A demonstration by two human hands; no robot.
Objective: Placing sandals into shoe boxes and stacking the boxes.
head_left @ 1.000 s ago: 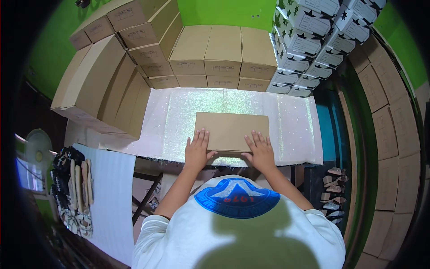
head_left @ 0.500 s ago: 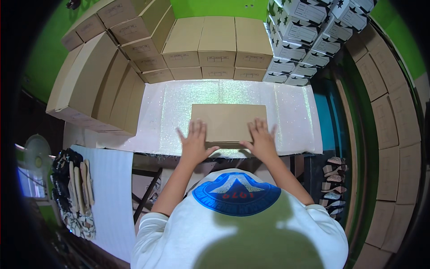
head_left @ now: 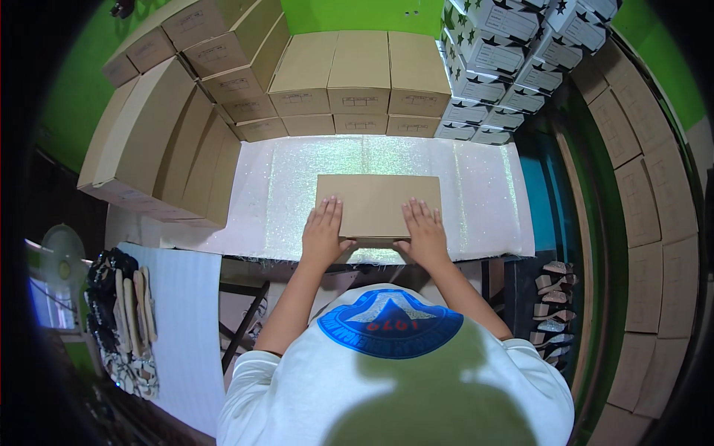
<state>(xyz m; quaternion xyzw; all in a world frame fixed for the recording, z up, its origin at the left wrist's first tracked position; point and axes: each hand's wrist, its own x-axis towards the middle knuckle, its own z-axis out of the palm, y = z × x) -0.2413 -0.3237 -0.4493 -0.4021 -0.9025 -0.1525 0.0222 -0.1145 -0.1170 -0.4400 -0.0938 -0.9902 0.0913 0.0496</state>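
Observation:
A closed brown cardboard box (head_left: 378,202) lies flat on the glittery white sheet (head_left: 282,201) that covers the table. My left hand (head_left: 323,233) presses on the box's near left part, fingers spread on the lid and thumb at its front edge. My right hand (head_left: 424,233) rests the same way on the near right part. Both hands grip the box's near edge between palm and thumb.
Stacks of brown boxes (head_left: 357,74) line the back and left (head_left: 160,141). White star-printed boxes (head_left: 513,52) are piled at the back right. More brown boxes (head_left: 654,223) run down the right. Sandals (head_left: 123,320) lie at lower left beside a fan (head_left: 56,260); more footwear (head_left: 554,305) lies at right.
The view has shifted slightly; the box and both hands sit a little nearer to me on the sheet than before. My hands have stayed on the box's near edge.

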